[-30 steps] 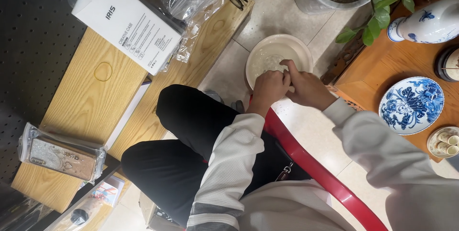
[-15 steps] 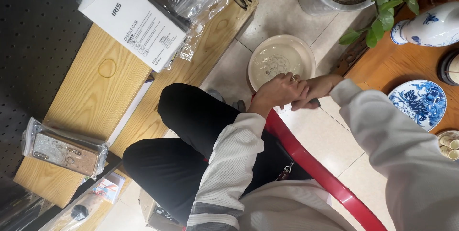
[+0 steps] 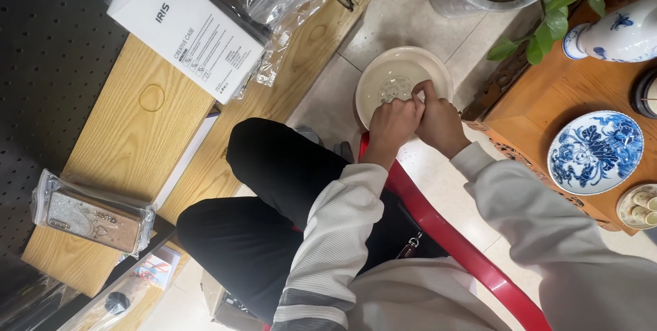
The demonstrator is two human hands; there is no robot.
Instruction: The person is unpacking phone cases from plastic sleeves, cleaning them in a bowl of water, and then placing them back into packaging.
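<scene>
- The cream bowl (image 3: 383,78) sits on the tiled floor (image 3: 404,16), water apparently in it.
- Left hand (image 3: 393,124) and right hand (image 3: 438,122) press together over its near rim.
- Fingers (image 3: 426,91) curled; any hold cannot be told.
- A blue-patterned plate (image 3: 594,151) lies on the wooden surface (image 3: 547,98).

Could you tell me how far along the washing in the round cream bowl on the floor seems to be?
Already done: the round cream bowl sits on the pale floor tiles and seems to hold clear water. In hand: the left hand and right hand are pressed together over its near rim, fingers at the water; what they hold is hidden. Left: nothing shows the hands lifted out or dried.
</scene>
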